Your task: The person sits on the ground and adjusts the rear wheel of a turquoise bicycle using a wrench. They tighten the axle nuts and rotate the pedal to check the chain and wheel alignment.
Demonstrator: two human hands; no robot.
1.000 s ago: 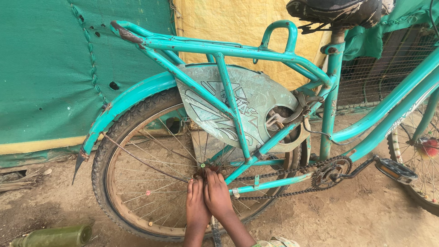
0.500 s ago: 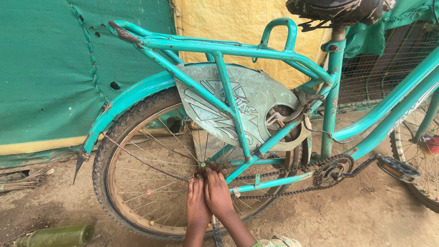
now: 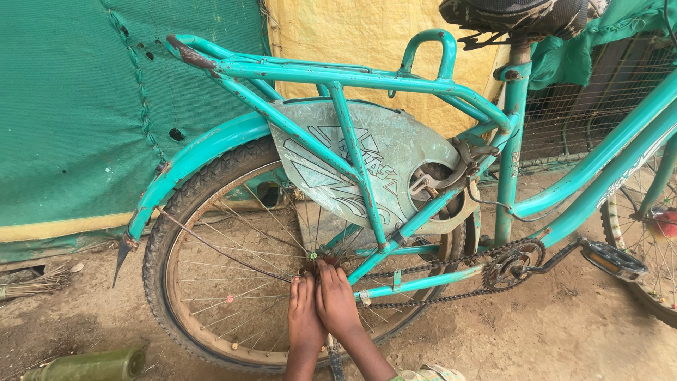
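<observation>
We have both hands at the rear hub [image 3: 315, 258] of the turquoise bicycle, and this hub is our landmark. The left hand [image 3: 305, 314] lies just below the hub, flat, with the fingers together and pointing up toward it. The right hand [image 3: 337, 300] is beside it, touching it, and its fingertips press at the axle nut on the hub. We cannot tell if the fingers pinch a small part or only push on it, because the hands cover this place; no tool is visible in them.

Around the hub the spokes [image 3: 233, 247] are thin and close together, and some look bent and rusty. We judge that a finger can slip between them and get scratched if the rear wheel [image 3: 169, 282] turns. To the right of the hub runs the chain [image 3: 423, 274] toward the chainring [image 3: 513, 264]; a movement of the pedal [image 3: 613, 259] would pull the chain and could catch the right hand's fingers. A small nut or washer, if it is loose, could fall on the sandy ground [image 3: 564, 331] below the hub and be hard to find. Far left and below the hub a green bottle [image 3: 88, 365] lies on the ground, and our arm could knock it. The bicycle could also tip if we push hard at the hub.
</observation>
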